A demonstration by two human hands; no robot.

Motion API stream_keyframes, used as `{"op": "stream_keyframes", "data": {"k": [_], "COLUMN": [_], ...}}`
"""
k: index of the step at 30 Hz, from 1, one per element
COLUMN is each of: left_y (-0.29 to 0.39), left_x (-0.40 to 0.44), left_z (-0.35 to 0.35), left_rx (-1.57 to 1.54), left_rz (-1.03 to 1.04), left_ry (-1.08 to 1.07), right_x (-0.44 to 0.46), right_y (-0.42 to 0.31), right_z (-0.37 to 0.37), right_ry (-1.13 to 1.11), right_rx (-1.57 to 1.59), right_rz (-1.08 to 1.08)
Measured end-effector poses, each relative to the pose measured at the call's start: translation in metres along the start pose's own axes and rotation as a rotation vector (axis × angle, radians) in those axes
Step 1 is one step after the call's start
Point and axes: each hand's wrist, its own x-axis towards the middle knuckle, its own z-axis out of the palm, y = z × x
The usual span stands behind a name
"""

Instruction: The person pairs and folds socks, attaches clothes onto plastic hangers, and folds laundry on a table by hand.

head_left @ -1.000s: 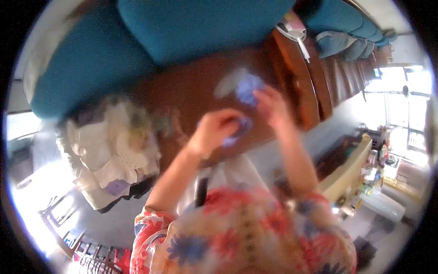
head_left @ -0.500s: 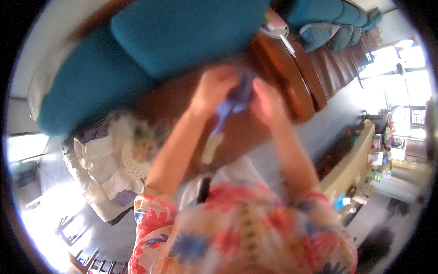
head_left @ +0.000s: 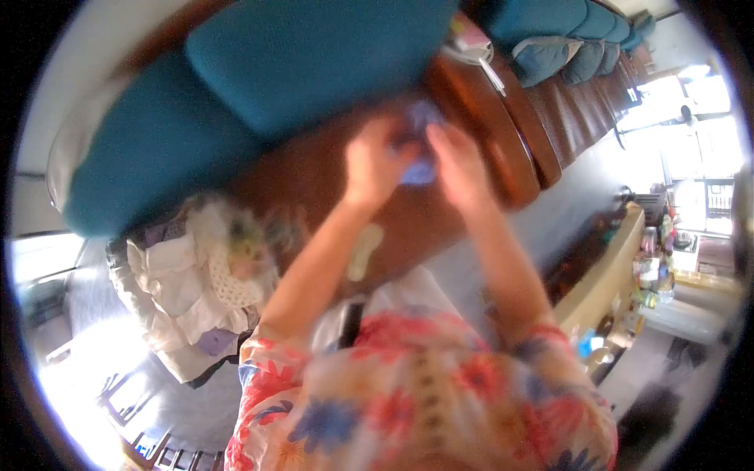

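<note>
A small blue-purple cloth (head_left: 419,169) is bunched between my two hands above the brown sofa seat; blur hides its exact kind. My left hand (head_left: 381,157) curls its fingers around the cloth's left side. On the other side, my right hand (head_left: 455,161) closes on it with the thumb and fingers near its upper part. Below my hands, a pale cream sock-like piece (head_left: 364,251) lies flat on the brown seat (head_left: 306,169), close to my left forearm.
Teal cushions (head_left: 314,63) line the sofa back. At left lies a pile of white and cream clothes (head_left: 184,275). A brown armrest (head_left: 487,118) carries a dish with white utensils (head_left: 491,71). A long counter (head_left: 601,275) with several items runs along the right.
The cloth's dangling end has been gathered up, so it is now a compact bunch between my hands. My left hand has turned and moved slightly lower and to the right.
</note>
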Motion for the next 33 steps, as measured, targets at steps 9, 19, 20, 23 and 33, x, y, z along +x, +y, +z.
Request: {"op": "stream_keyframes", "data": {"k": [9,19,20,23,33], "left_y": [-0.005,-0.017,-0.018,-0.02,-0.026], "left_x": [0.005,-0.006,-0.007,-0.01,-0.014], "left_z": [-0.02,-0.012,-0.009,-0.004,0.005], "left_rx": [-0.382,-1.085,-1.092,-1.004,-0.941], "left_rz": [-0.084,-0.5,-0.529,-0.606,-0.585], "left_ry": [-0.087,-0.369,-0.311,-0.213,-0.237], "right_x": [0.004,0.012,0.006,0.007,0.003], "right_y": [0.007,0.025,0.02,0.035,0.031], "right_z": [-0.011,-0.007,-0.005,-0.01,-0.009], "right_ry": [-0.054,0.036,-0.022,-0.06,-0.014], "right_rx": [0.194,0.372,0.37,0.433,0.379], "right_rz": [-0.049,0.299,0.237,0.214,0.187]}}
